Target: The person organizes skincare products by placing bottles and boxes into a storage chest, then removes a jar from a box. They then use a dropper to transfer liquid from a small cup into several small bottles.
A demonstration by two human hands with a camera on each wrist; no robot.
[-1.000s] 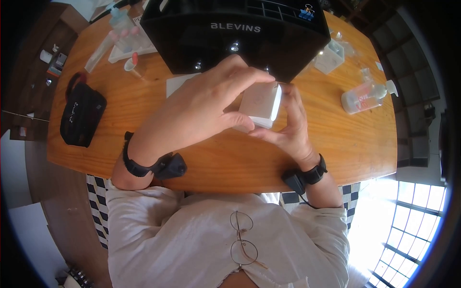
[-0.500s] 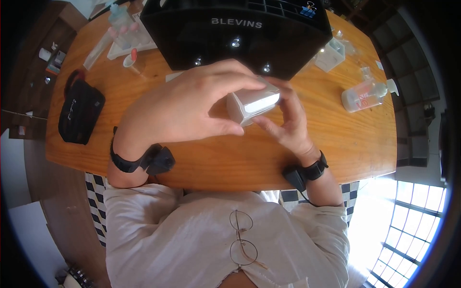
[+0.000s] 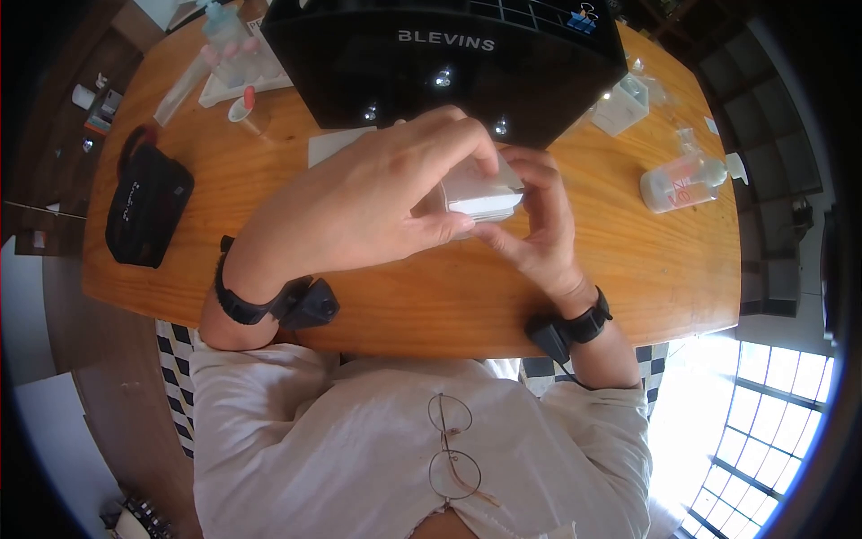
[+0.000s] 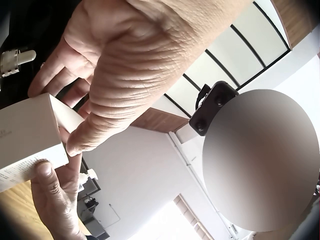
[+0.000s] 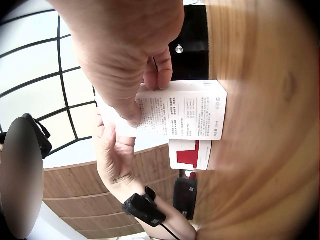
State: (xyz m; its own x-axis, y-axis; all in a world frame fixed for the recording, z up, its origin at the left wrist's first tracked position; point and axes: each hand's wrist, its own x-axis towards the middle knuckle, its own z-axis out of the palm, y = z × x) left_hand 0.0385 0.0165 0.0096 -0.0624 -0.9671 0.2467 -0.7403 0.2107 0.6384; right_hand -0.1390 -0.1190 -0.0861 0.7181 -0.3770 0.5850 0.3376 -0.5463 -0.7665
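Both hands hold a small white box (image 3: 482, 199) above the table, in front of the black cabinet. In the head view, the left hand (image 3: 404, 171) arches over its left side, index finger bent at the top and thumb at the near edge. The right hand (image 3: 543, 220) grips the box's right side with fingers and thumb. In the left wrist view, the left thumb touches an edge of the box (image 4: 30, 137), and the right thumb presses its printed side. Small print covers the box face (image 5: 187, 112) in the right wrist view.
The black cabinet (image 3: 431, 85) stands at the back, a white card or flat box (image 3: 334, 146) near its front. A black pouch (image 3: 148, 211) and a small cup (image 3: 247, 117) are left; a pump bottle (image 3: 682, 184) and a clear container (image 3: 621, 106) are right.
The box has been turned and tilted between the hands, its white side now facing nearer the body. The left index finger has bent more sharply over the box since half a second ago.
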